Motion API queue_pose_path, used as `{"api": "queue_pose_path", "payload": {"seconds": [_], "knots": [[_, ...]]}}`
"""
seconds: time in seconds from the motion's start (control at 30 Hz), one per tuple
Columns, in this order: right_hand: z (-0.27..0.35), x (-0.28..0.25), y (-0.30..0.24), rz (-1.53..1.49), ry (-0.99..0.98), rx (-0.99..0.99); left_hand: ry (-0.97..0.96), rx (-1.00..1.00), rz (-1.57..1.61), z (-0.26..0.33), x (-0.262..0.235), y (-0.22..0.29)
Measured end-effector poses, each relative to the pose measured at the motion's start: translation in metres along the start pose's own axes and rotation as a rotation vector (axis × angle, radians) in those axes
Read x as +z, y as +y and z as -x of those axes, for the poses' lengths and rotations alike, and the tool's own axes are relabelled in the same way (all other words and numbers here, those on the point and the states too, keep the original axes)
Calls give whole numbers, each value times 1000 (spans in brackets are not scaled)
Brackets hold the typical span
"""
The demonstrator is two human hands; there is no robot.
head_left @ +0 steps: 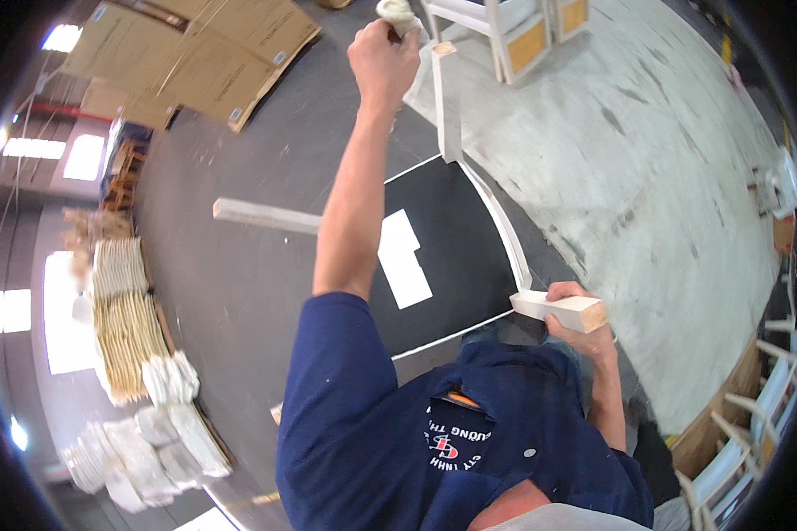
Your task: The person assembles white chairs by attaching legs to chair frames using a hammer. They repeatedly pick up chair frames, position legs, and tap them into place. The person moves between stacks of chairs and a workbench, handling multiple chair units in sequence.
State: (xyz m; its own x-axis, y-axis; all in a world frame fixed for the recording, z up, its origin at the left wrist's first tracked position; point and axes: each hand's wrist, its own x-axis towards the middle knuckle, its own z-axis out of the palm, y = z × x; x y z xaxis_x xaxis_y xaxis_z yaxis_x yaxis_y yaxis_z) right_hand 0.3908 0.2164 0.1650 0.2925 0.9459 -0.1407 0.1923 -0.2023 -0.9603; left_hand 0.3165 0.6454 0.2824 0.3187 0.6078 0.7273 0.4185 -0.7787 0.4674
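An upturned piece of furniture with a black underside (460,239) stands before me, its white wooden legs sticking up. Two white paper labels (407,265) lie on the black panel. My right hand (580,320) is wrapped around the near right leg (545,305), just below its bare wood end. My left arm reaches far out over the panel. At its end, my left hand (385,62) grips a pale, crumpled wad (397,13) beside the top of the far leg (447,102). Another leg (266,215) points left, partly behind my forearm.
Large cardboard boxes (226,57) stand stacked at the far left. White furniture frames (514,35) are at the far right, with more frames (753,425) along the right edge. Stacked pale bundles (128,327) line the left side. A whitish sheet (646,203) covers the floor at right.
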Motion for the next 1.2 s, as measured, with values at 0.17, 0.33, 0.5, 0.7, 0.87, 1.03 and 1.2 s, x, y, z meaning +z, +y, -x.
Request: {"api": "queue_pose_path", "payload": {"seconds": [0.17,0.33,0.5,0.7,0.87,1.03,1.2], "knots": [[-13,1,38,40,-149,-204,258,-148,-125,153,-109,80],[-5,-48,116,364,-447,-117,284,-609,-286,357,-151,207],[-21,-142,246,983,-969,-561,-39,-978,-666,577,-154,290],[16,-97,193,976,-1094,-167,-485,-1014,-1222,741,-240,279],[58,-42,169,901,-1039,-139,-827,-1213,-1218,783,-303,198],[104,-29,158,877,-983,32,-958,-1345,-1011,823,-305,154],[147,-36,174,915,-921,146,-1070,-1227,-903,804,-314,151]]}}
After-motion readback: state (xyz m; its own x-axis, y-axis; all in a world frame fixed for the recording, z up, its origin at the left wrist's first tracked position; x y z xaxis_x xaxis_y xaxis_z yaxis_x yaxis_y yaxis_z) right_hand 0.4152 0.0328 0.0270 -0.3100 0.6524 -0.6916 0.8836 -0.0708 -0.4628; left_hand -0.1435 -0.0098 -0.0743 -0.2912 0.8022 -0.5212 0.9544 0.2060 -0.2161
